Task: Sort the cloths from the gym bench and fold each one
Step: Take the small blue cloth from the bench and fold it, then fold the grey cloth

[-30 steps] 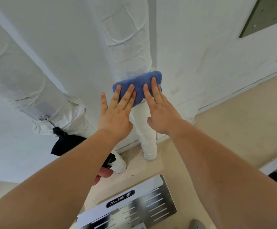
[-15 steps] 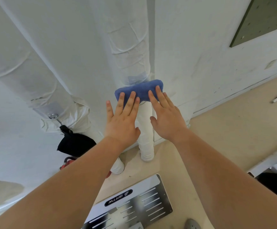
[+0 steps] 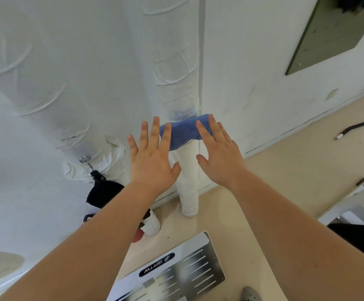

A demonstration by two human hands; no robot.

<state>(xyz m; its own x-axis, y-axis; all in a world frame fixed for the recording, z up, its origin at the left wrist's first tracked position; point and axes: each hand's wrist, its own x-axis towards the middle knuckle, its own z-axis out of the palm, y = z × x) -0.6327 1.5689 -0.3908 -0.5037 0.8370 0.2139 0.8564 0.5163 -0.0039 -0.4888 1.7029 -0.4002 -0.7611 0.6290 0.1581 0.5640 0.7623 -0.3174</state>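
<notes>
A blue cloth (image 3: pixel 184 133), folded into a small thick pad, sits by a white wrapped pipe in the middle of the view. My left hand (image 3: pixel 152 157) is spread flat with straight fingers, its fingertips overlapping the cloth's left end. My right hand (image 3: pixel 218 153) is also flat, its fingers lying over the cloth's right end. Neither hand curls round the cloth. The gym bench is not recognisable in this view.
White wrapped pipes (image 3: pixel 187 187) run down to a beige floor (image 3: pixel 296 161). A black cloth (image 3: pixel 105 192) hangs by the left pipe. A metal plate with slots and a logo (image 3: pixel 176 272) lies below. A dark panel (image 3: pixel 333 33) is upper right; a white frame (image 3: pixel 350 203) at right.
Both hands have lifted slightly and spread apart, the left sliding off toward the cloth's left end. The view has shifted a little; the cloth stays in place.
</notes>
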